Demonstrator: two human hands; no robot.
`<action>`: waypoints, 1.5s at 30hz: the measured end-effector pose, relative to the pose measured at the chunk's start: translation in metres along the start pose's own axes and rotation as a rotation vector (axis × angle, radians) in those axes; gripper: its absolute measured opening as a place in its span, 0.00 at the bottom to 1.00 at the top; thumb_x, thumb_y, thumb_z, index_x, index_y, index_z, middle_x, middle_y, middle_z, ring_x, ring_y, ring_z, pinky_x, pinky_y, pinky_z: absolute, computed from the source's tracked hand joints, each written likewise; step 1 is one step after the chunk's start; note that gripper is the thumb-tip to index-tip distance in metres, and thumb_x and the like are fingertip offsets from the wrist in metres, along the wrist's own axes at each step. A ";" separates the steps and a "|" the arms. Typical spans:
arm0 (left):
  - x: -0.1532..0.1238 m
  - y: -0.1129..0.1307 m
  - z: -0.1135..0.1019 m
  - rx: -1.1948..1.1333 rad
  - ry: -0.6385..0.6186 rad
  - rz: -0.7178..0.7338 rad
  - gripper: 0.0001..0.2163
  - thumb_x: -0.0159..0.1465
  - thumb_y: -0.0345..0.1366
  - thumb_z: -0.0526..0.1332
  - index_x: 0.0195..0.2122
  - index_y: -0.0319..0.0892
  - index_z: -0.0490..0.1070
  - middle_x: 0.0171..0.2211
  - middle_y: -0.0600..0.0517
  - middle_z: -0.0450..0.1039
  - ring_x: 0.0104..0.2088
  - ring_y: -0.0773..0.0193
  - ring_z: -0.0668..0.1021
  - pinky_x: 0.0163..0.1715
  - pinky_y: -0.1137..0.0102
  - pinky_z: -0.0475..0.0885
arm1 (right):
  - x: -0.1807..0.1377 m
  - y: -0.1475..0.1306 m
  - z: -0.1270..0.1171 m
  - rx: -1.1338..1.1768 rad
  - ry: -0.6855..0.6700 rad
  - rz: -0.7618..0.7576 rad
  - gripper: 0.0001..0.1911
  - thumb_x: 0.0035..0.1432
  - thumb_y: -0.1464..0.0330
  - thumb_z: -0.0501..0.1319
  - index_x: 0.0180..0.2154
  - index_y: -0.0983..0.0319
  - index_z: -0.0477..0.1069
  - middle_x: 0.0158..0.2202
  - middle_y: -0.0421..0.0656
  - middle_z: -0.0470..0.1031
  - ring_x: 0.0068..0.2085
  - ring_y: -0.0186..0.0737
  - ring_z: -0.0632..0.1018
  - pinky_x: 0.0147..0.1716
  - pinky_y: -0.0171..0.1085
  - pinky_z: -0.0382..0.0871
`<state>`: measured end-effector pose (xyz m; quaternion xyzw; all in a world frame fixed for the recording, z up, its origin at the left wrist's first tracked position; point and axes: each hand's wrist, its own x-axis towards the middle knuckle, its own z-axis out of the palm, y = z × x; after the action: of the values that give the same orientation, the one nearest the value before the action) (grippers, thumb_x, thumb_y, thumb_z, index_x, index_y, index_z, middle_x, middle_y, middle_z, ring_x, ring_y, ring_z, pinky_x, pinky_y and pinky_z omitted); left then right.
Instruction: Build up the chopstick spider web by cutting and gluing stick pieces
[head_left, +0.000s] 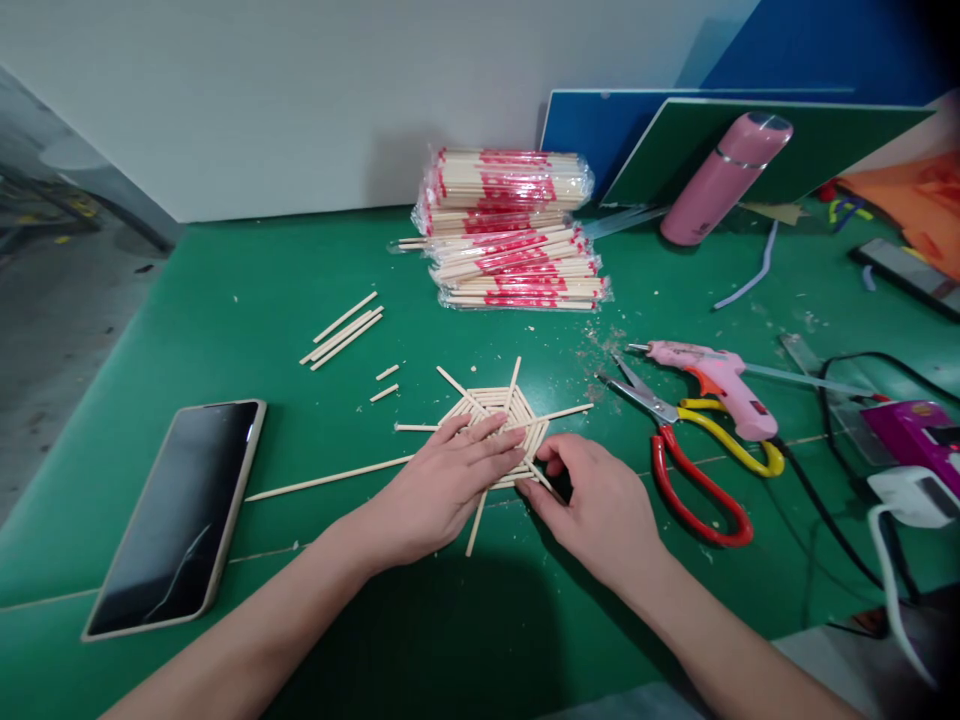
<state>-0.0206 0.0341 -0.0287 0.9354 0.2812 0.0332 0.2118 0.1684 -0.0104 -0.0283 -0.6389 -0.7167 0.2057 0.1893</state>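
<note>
One web of wooden sticks (491, 398) lies flat on the green surface (247, 310), left hand (457, 468) spread open, palm down, across it. Right hand (589, 500) curls at its near-right edge; cannot tell if gripping. Scissors (664, 408) to the right, pink glue gun (724, 378) just beside them.

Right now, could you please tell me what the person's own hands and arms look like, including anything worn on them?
The ungloved left hand and ungloved right hand show slender, tapering fingers. The bare left forearm and bare right forearm show no sleeve, watch, bracelet or clear marking. No ring is visible, though some right fingers are partly hidden.
</note>
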 end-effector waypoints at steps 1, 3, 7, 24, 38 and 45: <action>0.000 0.000 0.000 0.013 -0.007 0.006 0.21 0.62 0.26 0.45 0.57 0.45 0.52 0.60 0.54 0.50 0.60 0.62 0.48 0.57 0.56 0.43 | 0.000 0.000 0.000 -0.003 0.004 -0.002 0.08 0.50 0.63 0.58 0.33 0.59 0.64 0.27 0.39 0.69 0.29 0.38 0.69 0.27 0.34 0.58; 0.000 0.000 0.001 0.038 -0.020 0.010 0.22 0.61 0.26 0.45 0.57 0.45 0.51 0.60 0.54 0.49 0.60 0.61 0.48 0.57 0.56 0.43 | 0.000 0.000 0.000 -0.007 0.011 -0.012 0.08 0.50 0.63 0.58 0.33 0.59 0.64 0.27 0.39 0.69 0.30 0.38 0.69 0.27 0.34 0.59; 0.000 0.000 0.002 0.074 -0.028 0.016 0.22 0.61 0.26 0.46 0.57 0.45 0.51 0.60 0.55 0.47 0.61 0.61 0.47 0.57 0.55 0.42 | 0.000 0.000 0.001 -0.018 0.020 -0.017 0.08 0.51 0.62 0.58 0.33 0.59 0.64 0.27 0.39 0.69 0.30 0.38 0.70 0.27 0.34 0.59; 0.000 -0.004 0.001 -0.014 -0.024 0.014 0.21 0.63 0.29 0.43 0.58 0.47 0.49 0.60 0.56 0.48 0.60 0.61 0.48 0.56 0.56 0.45 | -0.002 0.000 0.002 0.004 0.036 -0.094 0.08 0.51 0.64 0.59 0.33 0.60 0.65 0.30 0.40 0.70 0.33 0.40 0.70 0.30 0.35 0.57; 0.000 0.002 0.000 0.067 -0.017 0.011 0.24 0.62 0.27 0.46 0.59 0.48 0.44 0.61 0.55 0.45 0.61 0.60 0.46 0.57 0.57 0.42 | 0.001 -0.002 0.004 -0.041 0.013 -0.095 0.10 0.52 0.61 0.57 0.33 0.60 0.65 0.31 0.41 0.71 0.34 0.41 0.71 0.30 0.36 0.56; 0.000 0.001 0.002 0.046 -0.016 0.003 0.24 0.61 0.27 0.46 0.59 0.48 0.45 0.61 0.55 0.46 0.61 0.60 0.47 0.57 0.56 0.40 | 0.002 -0.002 0.004 -0.031 0.004 -0.083 0.10 0.51 0.61 0.58 0.34 0.60 0.65 0.31 0.40 0.71 0.34 0.41 0.70 0.30 0.36 0.56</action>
<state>-0.0194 0.0326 -0.0295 0.9407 0.2788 0.0195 0.1925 0.1640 -0.0093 -0.0307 -0.6119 -0.7453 0.1854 0.1890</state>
